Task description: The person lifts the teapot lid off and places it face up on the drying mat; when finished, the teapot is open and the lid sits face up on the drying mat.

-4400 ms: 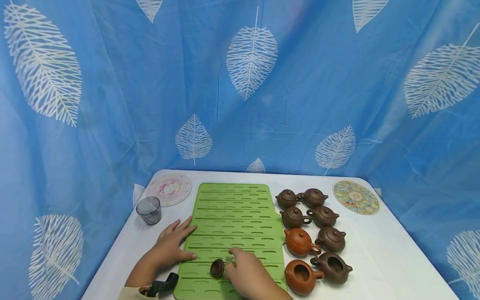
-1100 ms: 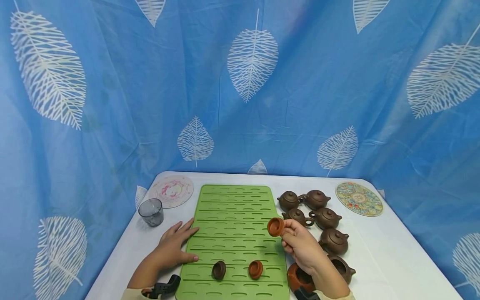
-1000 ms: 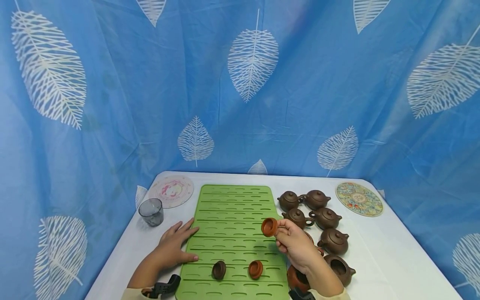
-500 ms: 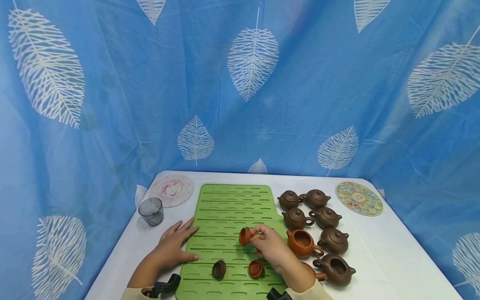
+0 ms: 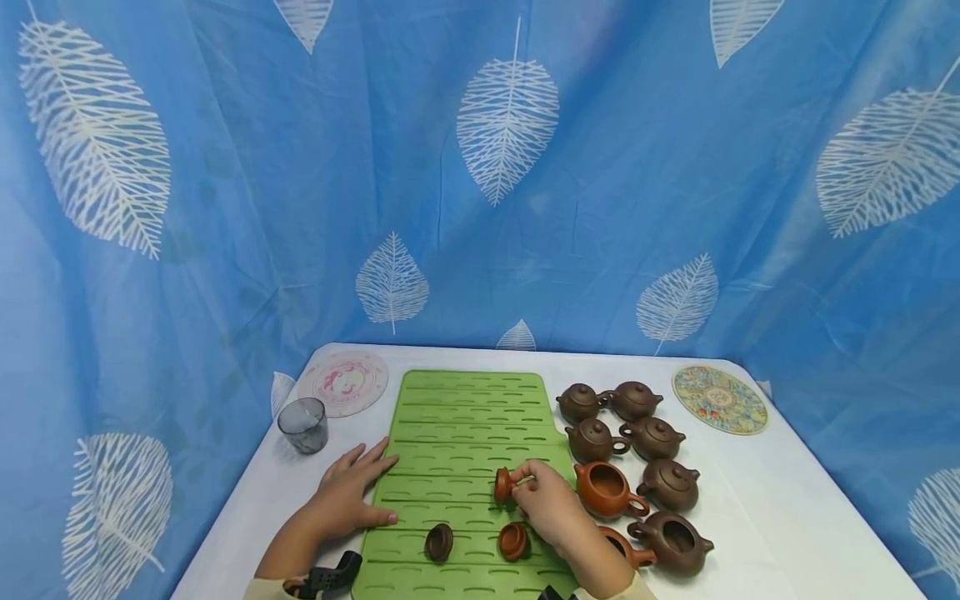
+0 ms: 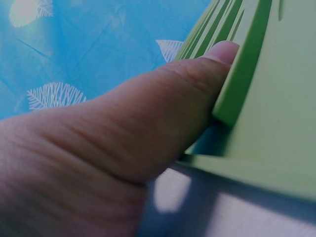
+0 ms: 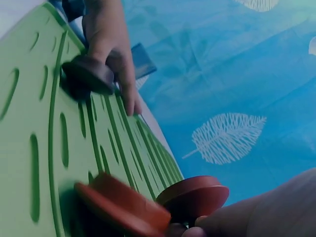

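Note:
My right hand point(image 5: 551, 508) pinches a reddish-orange teapot lid point(image 5: 503, 485) low over the green slotted mat point(image 5: 450, 462), with the lid tilted on its side. In the right wrist view the pinched lid point(image 7: 192, 192) shows beside the thumb. A dark brown lid point(image 5: 438, 542) and another orange lid point(image 5: 513, 541) lie on the mat's near part. Spread out straight, the fingers of my left hand point(image 5: 348, 492) rest on the mat's left edge. Two orange teapots, one farther point(image 5: 604, 492) and one nearer point(image 5: 618, 546), and a brown teapot point(image 5: 675, 546) stand lidless; my right forearm partly hides the nearer orange one.
Several lidded brown teapots point(image 5: 670, 486) stand in two rows right of the mat. A grey glass point(image 5: 303, 427) and a pink-patterned round mat point(image 5: 345, 383) are at the left. A colourful round mat point(image 5: 720, 400) lies back right on the white table point(image 5: 787, 517).
My right hand has carried the orange lid left and down from beside the teapots to the mat. Since the oldest frame, another orange lid has appeared there and the farther orange teapot is uncovered.

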`<state>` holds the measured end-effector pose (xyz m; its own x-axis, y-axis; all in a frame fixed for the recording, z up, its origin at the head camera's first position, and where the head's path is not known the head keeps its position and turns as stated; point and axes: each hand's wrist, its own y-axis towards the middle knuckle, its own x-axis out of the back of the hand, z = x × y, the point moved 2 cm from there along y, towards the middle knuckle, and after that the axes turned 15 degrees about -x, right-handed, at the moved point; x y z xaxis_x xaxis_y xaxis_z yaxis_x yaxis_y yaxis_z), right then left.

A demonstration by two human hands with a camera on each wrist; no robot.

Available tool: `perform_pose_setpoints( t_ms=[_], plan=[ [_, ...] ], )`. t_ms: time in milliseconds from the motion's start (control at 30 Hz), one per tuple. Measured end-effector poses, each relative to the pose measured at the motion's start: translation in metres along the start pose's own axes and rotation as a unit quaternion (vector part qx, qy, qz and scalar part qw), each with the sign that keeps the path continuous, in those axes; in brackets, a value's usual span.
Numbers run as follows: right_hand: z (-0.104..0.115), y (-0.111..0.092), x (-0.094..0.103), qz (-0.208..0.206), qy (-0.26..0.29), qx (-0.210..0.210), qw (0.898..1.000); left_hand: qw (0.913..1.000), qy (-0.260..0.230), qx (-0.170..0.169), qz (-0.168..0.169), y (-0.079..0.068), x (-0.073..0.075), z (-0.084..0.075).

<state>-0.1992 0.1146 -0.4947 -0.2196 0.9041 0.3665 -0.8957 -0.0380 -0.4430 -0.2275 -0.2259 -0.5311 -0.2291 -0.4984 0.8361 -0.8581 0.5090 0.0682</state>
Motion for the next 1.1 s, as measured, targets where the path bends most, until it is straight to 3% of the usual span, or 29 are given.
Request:
perform_pose_setpoints(
  t_ms=[133,267,600,833,1100],
  plan=[
    [-0.004,0.000,0.006,-0.039,-0.054,0.008,0.998,1.0000,-0.001,-0.004,-0.004,-0.001,0.000,-0.001],
    [-0.003,0.001,0.011,-0.083,-0.132,0.028,0.987,0.9999,-0.002,-0.012,-0.012,-0.001,0.000,-0.001],
    [-0.001,-0.003,0.018,-0.120,-0.204,0.035,0.971,0.9999,0.001,-0.006,-0.010,-0.002,0.001,-0.002],
    [-0.002,-0.003,0.022,-0.114,-0.228,0.048,0.966,0.9999,-0.002,-0.004,-0.009,-0.002,0.002,-0.003],
    [0.005,-0.011,0.035,-0.103,-0.215,0.010,0.971,0.9999,-0.004,-0.006,-0.008,0.000,0.002,-0.004]
  ],
)
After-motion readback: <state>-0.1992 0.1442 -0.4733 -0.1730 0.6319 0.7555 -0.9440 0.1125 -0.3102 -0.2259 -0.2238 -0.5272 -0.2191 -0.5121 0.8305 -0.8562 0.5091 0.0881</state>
